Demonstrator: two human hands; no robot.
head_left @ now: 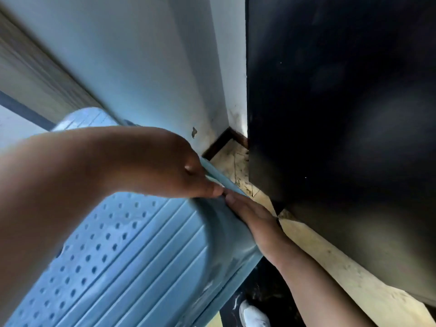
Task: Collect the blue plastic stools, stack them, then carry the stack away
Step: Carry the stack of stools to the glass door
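A blue plastic stool (132, 256), its seat ribbed and dotted with holes, fills the lower left of the head view, close under the camera. My left hand (179, 166) reaches over the seat and grips its far edge, fingers curled over the rim. My right hand (254, 218) lies along the stool's right side with its fingers tucked under that edge. The fingertips of both hands nearly meet at the rim. Whether more stools sit beneath this one is hidden.
A large black cabinet (342, 114) stands close on the right, a pale wall (146, 67) with a dark skirting board (219, 142) behind. A narrow strip of stained beige floor (325, 256) runs between stool and cabinet. A white shoe (252, 315) shows at the bottom.
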